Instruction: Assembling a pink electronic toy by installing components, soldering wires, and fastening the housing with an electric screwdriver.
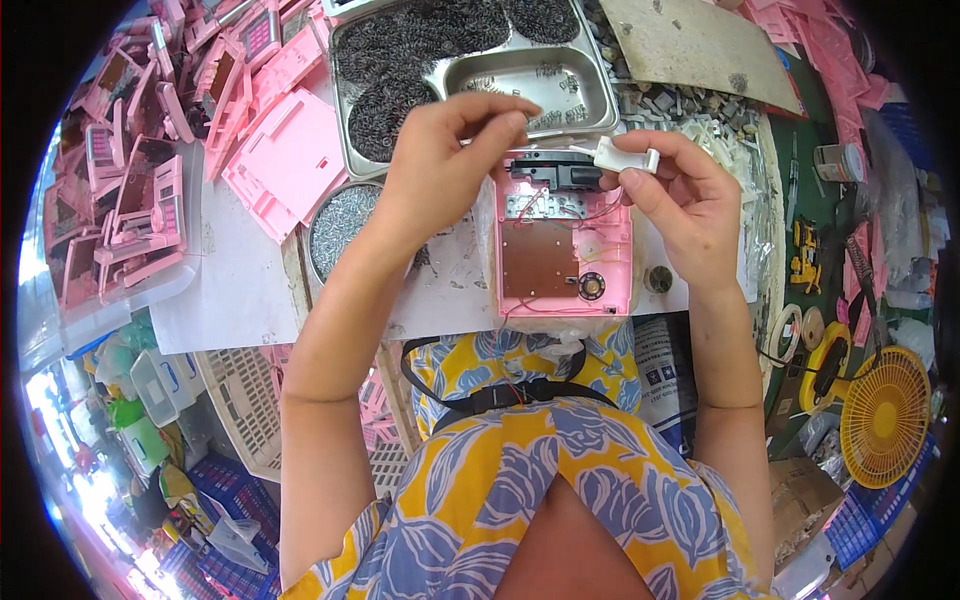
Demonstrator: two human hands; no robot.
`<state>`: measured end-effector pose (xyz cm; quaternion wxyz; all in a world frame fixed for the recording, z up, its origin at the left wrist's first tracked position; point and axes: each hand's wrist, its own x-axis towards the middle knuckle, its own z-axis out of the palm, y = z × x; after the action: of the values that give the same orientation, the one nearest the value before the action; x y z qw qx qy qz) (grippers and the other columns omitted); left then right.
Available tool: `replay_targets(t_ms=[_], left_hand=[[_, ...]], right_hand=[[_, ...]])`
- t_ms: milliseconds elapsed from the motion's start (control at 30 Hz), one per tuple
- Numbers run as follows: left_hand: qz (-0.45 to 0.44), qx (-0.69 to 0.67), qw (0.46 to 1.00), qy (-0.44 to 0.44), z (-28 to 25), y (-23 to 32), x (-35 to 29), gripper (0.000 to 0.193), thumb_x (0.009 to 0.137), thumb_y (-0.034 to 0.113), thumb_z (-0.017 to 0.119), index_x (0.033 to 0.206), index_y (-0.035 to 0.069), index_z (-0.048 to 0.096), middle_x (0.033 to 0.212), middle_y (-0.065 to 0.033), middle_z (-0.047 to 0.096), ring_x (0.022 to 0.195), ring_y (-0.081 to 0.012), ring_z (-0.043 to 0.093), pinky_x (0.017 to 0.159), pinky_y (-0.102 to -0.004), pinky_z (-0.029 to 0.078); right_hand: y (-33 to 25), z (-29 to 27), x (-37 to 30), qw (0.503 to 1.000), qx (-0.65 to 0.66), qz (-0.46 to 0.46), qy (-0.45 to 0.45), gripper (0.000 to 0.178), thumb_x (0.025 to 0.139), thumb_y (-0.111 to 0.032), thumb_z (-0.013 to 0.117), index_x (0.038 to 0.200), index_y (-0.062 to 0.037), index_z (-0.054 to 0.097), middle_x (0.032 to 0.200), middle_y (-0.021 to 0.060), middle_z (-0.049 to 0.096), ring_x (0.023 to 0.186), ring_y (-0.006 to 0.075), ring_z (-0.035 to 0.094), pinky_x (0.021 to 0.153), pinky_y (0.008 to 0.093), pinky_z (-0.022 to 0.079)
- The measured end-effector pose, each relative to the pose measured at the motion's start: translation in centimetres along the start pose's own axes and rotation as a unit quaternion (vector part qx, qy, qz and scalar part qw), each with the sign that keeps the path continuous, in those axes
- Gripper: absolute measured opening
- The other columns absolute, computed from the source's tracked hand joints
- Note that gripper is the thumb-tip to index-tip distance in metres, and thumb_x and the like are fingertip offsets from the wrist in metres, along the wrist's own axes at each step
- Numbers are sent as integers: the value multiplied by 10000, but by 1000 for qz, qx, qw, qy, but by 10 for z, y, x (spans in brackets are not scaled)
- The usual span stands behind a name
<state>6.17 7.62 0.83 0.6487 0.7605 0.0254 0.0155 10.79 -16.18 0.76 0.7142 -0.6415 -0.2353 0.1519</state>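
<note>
The person's right hand (690,205) pinches a white plastic spool-shaped part (627,158) above the open pink casing's (616,262) upper right corner. The left hand (440,165) hovers by the metal tray (592,52), thumb and forefinger close together; whether they grip anything is unclear.

Case (615,260) sits on the table in front of the worker, board (537,260) in its middle, speaker (592,287) in near R corner. Tray (525,68) is behind it, a bit L, w/ springs (400,45) in it. Bowl (312,245) w/ screws (340,230) is L of case, just before tray. Panels (285,165) lie L of tray, a pile of cases (130,220) farther L. L hand (440,150) is by tray's near edge; R hand (690,190), w/ small part (625,158), near case's back R corner. Fan (885,415) is far R, jar (838,162) behind it. Crate (235,400) is near L, from where I stand.
</note>
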Motion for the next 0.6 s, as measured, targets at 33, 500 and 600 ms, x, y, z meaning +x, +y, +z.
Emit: replay_targets(t_ms=[33,500,600], left_hand=[[-15,-50,998,-18,2,1,-9,228,1014,147,589,1118,-19,705,840,-2,639,705,-53,567,621,-216,488],[-113,-186,967,-134,13,7,-55,275,1059,180,524,1136,-49,657,742,23,530,613,-38,451,526,-201,380],[-127,-157,968,-149,17,7,-55,277,1054,187,532,1136,-46,658,730,24,525,594,-36,443,520,-202,376]], right_hand=[[-3,5,0,1000,25,-5,-1,290,896,9,704,1180,42,656,1129,89,682,909,102,653,778,242,550],[-26,2,-20,955,-242,-128,-112,254,786,-24,755,1039,-22,731,950,112,741,738,200,692,651,287,535],[-29,1,-22,937,-279,-158,-140,268,776,-16,751,1042,-25,729,930,112,735,715,219,681,633,307,533]])
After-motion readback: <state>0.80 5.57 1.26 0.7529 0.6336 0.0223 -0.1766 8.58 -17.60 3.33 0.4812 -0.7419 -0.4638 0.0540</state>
